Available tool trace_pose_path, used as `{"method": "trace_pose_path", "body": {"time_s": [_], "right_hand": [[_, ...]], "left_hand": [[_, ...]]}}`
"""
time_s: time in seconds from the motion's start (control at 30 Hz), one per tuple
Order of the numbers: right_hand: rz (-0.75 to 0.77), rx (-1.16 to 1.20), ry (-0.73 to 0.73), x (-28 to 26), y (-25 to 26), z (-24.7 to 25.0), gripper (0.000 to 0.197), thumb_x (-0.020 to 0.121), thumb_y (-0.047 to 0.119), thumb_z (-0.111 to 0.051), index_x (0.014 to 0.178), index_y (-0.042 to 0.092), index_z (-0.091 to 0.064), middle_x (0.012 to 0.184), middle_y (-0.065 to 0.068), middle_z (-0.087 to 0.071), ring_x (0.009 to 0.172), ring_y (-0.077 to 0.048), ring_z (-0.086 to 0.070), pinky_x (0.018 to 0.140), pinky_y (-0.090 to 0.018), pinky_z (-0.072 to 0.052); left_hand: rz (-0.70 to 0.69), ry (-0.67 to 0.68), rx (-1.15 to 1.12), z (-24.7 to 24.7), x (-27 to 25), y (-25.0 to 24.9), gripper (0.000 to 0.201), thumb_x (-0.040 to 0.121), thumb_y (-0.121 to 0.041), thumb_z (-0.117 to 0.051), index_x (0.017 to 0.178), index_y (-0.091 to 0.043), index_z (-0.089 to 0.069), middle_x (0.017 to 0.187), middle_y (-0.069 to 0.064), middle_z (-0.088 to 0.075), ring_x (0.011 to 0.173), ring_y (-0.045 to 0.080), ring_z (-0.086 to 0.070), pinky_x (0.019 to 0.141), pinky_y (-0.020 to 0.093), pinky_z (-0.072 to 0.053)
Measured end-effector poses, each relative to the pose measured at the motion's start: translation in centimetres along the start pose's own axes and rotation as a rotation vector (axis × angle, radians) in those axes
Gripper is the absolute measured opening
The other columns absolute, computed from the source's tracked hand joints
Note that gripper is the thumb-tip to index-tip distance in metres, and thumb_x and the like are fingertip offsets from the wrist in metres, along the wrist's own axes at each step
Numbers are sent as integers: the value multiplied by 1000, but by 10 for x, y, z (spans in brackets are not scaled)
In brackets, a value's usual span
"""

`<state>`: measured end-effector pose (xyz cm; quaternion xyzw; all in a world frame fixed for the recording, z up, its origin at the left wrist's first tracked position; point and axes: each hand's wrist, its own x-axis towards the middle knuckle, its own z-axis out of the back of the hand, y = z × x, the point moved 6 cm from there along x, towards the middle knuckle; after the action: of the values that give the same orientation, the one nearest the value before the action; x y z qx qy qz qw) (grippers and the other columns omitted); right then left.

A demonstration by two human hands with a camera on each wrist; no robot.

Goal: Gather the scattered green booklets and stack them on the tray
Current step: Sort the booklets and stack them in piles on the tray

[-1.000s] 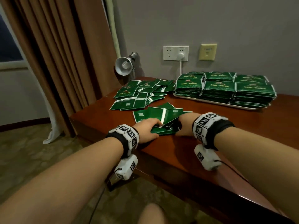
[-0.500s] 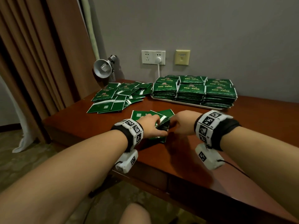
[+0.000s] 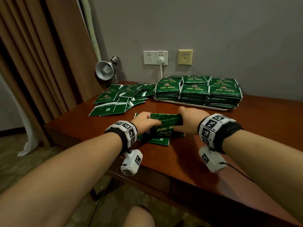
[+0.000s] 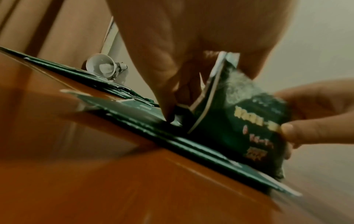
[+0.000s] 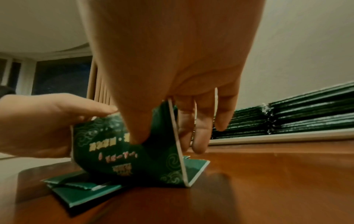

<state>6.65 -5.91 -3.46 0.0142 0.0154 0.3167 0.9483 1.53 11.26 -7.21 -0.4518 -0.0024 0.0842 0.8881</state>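
Both hands hold a bundle of green booklets point(image 3: 167, 122) tipped up on edge at the middle of the table. My left hand point(image 3: 151, 123) grips its left end and my right hand point(image 3: 183, 119) grips its right end. In the right wrist view, the thumb pinches the booklet bundle point(image 5: 122, 153) against the fingers point(image 5: 199, 125) behind it. A few flat booklets point(image 3: 158, 140) lie beneath. More scattered booklets point(image 3: 118, 97) cover the back left. The white tray point(image 3: 188, 104) at the back right carries several tall green stacks point(image 3: 195, 90).
A silver clamp lamp point(image 3: 105, 71) points over the table's back left corner, beside brown curtains point(image 3: 41, 63). Wall sockets point(image 3: 155, 57) with a plugged white cord sit behind the tray. The wooden table's front edge point(image 3: 164, 177) is just below my wrists.
The loose booklets that lay flat between my hands are now squeezed together and raised on edge. The camera view has shifted, so the tray sits more centrally.
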Motion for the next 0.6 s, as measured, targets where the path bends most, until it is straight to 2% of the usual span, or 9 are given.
{"method": "trace_pose_path", "body": {"time_s": [0.07,0.17,0.27,0.3,0.4,0.47,0.5,0.57,0.6], "right_hand": [[0,10,40,1,2,-5,43,86,52,-61,111,20,-49,94,3,-59,84,-19,-60,68,-33,-52],[-14,25,11,4,0,-8,29,90,45,-59,104,21,-53,100,-1,-63,87,-21,-60,70,-32,-50],[-71,174,-16,6,-8,-7,38,88,38,-64,119,19,-51,109,-2,-62,93,-23,-61,77,-35,-54],[-77,193,-16,6,-9,-7,36,88,38,-64,117,18,-54,107,-2,-63,94,-22,-61,77,-35,-54],[-30,167,5,3,-4,-10,29,90,45,-60,98,17,-63,94,0,-64,86,-19,-61,71,-32,-53],[1,166,30,2,3,-15,27,91,44,-58,98,19,-64,92,1,-65,85,-19,-62,72,-32,-53],[-7,162,42,3,4,-16,27,92,43,-57,97,18,-66,91,1,-67,83,-19,-63,72,-32,-54],[-71,217,87,3,-2,-17,28,94,38,-56,91,12,-66,81,0,-72,74,-18,-68,69,-32,-57],[-113,278,128,2,-5,-18,29,95,36,-55,90,9,-66,73,0,-73,66,-16,-69,63,-29,-57]], "left_hand": [[-7,-72,56,2,5,0,47,80,-55,-57,78,-8,-58,68,17,-51,58,29,-50,61,36,-43],[-37,-171,148,8,8,-4,40,92,-44,-55,68,-15,-43,64,7,-42,58,20,-43,60,33,-34],[-22,-233,150,17,11,1,39,94,-36,-56,64,-17,-38,61,3,-37,58,19,-38,59,32,-32],[-10,-246,146,19,11,4,39,93,-35,-57,65,-17,-38,61,3,-36,58,19,-38,60,32,-32],[-9,-252,116,25,7,6,30,93,-28,-58,68,-13,-50,64,3,-46,62,20,-46,62,31,-37],[-23,-269,126,30,2,7,11,91,-19,-60,85,-11,-66,79,1,-60,72,20,-57,66,26,-44],[-21,-281,127,34,0,7,7,90,-12,-61,90,-12,-67,85,1,-63,73,18,-59,64,26,-47],[12,-315,126,44,-2,11,21,85,2,-58,86,-16,-66,89,1,-64,73,20,-64,62,32,-55],[31,-338,132,50,-3,14,26,83,6,-56,84,-19,-65,91,2,-65,77,23,-66,67,36,-58]]}}
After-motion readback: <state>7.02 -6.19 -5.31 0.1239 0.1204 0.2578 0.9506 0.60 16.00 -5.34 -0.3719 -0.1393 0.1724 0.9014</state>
